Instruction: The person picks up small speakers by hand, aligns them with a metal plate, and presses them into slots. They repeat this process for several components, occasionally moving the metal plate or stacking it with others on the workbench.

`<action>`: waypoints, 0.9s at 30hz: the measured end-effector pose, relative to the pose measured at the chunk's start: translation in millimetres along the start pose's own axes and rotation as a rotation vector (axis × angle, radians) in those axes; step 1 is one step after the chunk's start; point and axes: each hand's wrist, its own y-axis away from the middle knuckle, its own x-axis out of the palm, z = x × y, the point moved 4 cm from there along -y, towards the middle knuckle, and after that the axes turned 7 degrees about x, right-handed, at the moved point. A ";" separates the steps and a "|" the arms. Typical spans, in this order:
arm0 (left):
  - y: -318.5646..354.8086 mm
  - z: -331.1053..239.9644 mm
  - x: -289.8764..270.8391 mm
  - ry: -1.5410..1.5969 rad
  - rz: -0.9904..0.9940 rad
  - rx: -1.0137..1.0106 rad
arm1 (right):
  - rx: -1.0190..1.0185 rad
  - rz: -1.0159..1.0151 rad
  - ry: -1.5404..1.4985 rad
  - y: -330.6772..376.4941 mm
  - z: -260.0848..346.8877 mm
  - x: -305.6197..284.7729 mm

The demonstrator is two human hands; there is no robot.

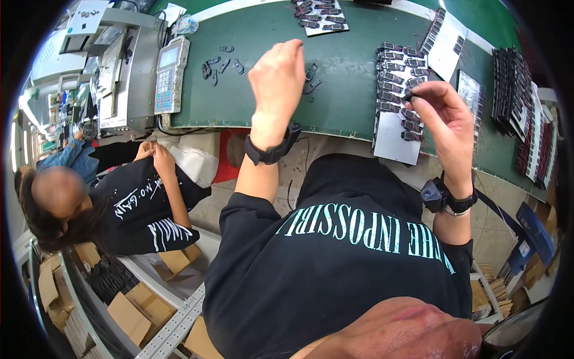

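Note:
My right hand pinches a small black part between thumb and fingers, at the right edge of a white board. Rows of small black rectangular parts with thin wires lie on that board, leaving its near end bare. My left hand is raised over the green table with its fingers curled closed; whatever it may hold is hidden. Beside it, partly behind it, lie a few loose black parts. More loose black parts are scattered farther left.
A keypad device with a screen stands at the table's left side. Another loaded board lies at the far edge. Stacked boards of parts fill the right end. A person in a black shirt sits to my left, near cardboard boxes.

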 end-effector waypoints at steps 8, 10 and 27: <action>27.3 -6.2 2.6 -0.044 0.171 -0.010 | 0.016 -0.079 0.021 3.7 -6.2 -7.1; 26.9 -8.0 1.9 -0.043 0.173 0.011 | 0.006 -0.068 -0.002 4.4 -9.0 1.1; 12.7 -94.0 33.2 1.130 0.332 -0.356 | 0.157 -0.028 -0.128 -14.8 -34.4 -12.7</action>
